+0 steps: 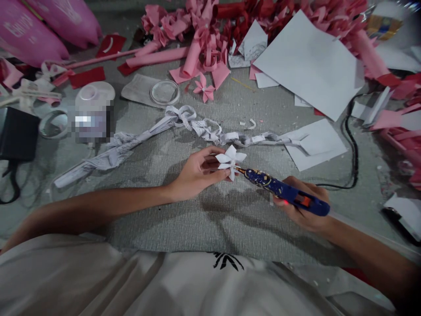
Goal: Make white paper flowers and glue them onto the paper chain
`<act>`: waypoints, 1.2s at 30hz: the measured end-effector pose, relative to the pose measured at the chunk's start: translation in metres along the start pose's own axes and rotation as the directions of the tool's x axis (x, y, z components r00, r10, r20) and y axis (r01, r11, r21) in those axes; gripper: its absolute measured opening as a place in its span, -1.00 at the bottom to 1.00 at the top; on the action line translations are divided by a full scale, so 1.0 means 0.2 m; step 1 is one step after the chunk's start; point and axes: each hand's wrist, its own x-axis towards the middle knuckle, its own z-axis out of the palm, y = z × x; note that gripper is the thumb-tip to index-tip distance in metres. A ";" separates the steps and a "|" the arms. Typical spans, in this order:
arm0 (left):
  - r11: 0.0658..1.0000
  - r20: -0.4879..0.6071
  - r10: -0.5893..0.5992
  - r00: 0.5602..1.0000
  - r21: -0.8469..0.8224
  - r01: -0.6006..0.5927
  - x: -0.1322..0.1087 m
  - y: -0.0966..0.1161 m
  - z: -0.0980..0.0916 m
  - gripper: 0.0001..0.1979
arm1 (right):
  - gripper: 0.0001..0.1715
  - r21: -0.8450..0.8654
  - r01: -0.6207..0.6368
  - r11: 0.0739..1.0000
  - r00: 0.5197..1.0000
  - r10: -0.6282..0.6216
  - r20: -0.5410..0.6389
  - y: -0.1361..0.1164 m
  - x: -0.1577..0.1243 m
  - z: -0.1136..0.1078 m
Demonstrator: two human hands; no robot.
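Note:
My left hand (pixel 197 172) pinches a white folded-paper flower (pixel 232 159) by its lower left side, above the grey cloth-covered surface (pixel 184 219). In my right hand (pixel 304 208) is a dark blue glue gun (pixel 279 188), its fingers closed around the handle; a red light glows near its underside. The gun's metal tip points left and meets or nearly touches the flower's centre. Just beyond both hands lies a long white paper garland (pixel 230 138) with loops and curls.
White sheets (pixel 309 61) and pink and red paper pieces (pixel 207 52) fill the back. At left are a blurred white device (pixel 95 94), a tape roll (pixel 53 124) and a black box (pixel 18 134). A black cable (pixel 353 149) curves at right.

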 end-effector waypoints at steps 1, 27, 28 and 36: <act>1.000 -0.001 0.003 1.000 -0.013 -0.003 0.00 0.00 0.00 -0.59 | -0.81 0.002 0.002 1.000 1.000 -0.002 -0.006 0.00 0.00 0.00; 0.999 0.010 -0.005 1.000 -0.031 0.006 0.01 0.00 0.01 -0.61 | -0.81 0.007 0.013 1.000 0.999 -0.013 -0.035 -0.01 0.01 0.00; 1.000 0.011 -0.009 1.000 -0.025 0.009 0.01 0.00 0.01 -0.62 | -0.82 0.006 0.013 1.000 0.999 -0.013 -0.034 -0.01 0.01 0.00; 1.000 0.046 0.009 0.999 -0.011 -0.008 0.01 0.00 0.00 -0.62 | -0.69 0.113 -0.049 0.992 0.998 0.052 -0.018 -0.01 0.02 0.00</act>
